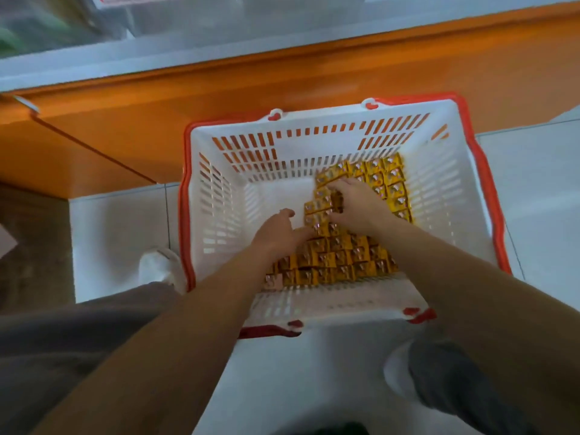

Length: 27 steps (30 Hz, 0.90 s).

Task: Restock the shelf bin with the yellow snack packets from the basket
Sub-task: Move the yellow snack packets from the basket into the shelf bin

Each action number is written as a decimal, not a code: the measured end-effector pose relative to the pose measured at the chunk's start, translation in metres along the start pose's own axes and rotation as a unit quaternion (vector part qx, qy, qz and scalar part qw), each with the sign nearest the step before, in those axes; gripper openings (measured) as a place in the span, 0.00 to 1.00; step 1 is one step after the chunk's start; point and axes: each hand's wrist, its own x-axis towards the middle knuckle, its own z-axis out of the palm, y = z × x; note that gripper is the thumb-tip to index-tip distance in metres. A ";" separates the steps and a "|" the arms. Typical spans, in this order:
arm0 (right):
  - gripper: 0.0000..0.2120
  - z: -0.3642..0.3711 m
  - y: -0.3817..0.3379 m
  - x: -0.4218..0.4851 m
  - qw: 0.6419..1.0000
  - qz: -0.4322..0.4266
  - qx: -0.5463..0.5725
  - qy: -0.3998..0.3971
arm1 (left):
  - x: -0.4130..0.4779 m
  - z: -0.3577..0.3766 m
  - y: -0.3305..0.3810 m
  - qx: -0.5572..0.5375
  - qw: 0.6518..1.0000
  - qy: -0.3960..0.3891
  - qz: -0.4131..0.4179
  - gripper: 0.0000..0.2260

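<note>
Head view, looking straight down. White slotted basket (219,146) with a red rim sits on the pale tiled floor (119,221), its far side close to the orange shelf base (188,89). Yellow snack packets (342,262) lie inside the basket, packed along its right wall and its near wall; the far-left part of the basket floor is bare white. Both arms reach in from the near edge. Right hand (357,205) is down on the packets near the middle of the basket, fingers curled over a short run of them with the thumb beneath, so I read it as gripping packets. Left hand (277,229) is just beside it, to its left; fingers stretched forward, tips touching the edge of the packet pile, thumb spread away from them, nothing held that I can see. The picture is soft with blur, so finer finger detail is lost. A white shoe (158,266) is just beside the basket's left rim, under a grey trouser leg (78,328). Above the orange base, blurred clear containers (110,14) sit on the shelf; I cannot tell their contents.
</note>
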 end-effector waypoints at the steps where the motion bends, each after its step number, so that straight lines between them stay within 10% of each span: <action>1: 0.31 0.003 0.003 0.003 1.000 -0.004 -0.014 -0.005 | 0.005 0.006 0.000 -0.023 1.000 -0.006 -0.007 0.38; 12: 0.39 -0.002 0.000 0.013 0.992 -0.022 -0.101 -0.076 | 0.020 0.032 0.003 -0.046 0.998 -0.035 -0.005 0.43; 27: 0.32 0.002 -0.007 0.003 0.993 -0.081 -0.088 0.012 | 0.012 0.024 -0.005 -0.117 0.990 -0.028 0.074 0.20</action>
